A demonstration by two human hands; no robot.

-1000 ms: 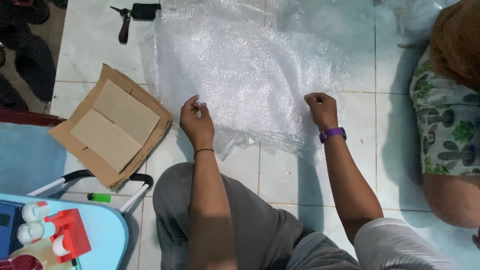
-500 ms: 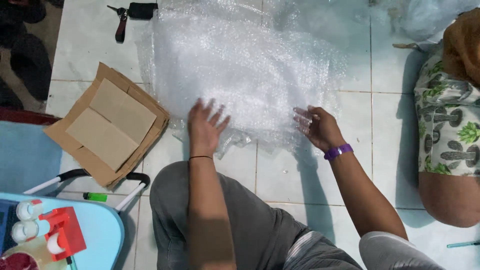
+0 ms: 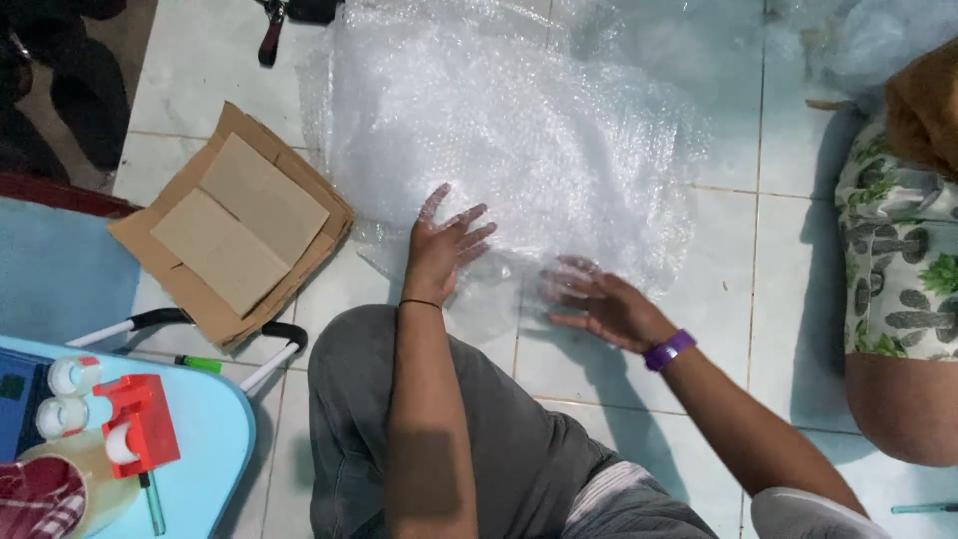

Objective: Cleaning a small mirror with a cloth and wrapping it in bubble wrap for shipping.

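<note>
head camera looks steeply down, close over the tiled floor [image 3: 639, 399].

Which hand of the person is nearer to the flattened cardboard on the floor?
The left hand. It lies on the bubble wrap just right of the cardboard in the picture. The right hand is farther right, beyond the left one.

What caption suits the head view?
Left hand and right hand spread flat on bubble wrap on tiled floor, flattened cardboard alongside.
</note>
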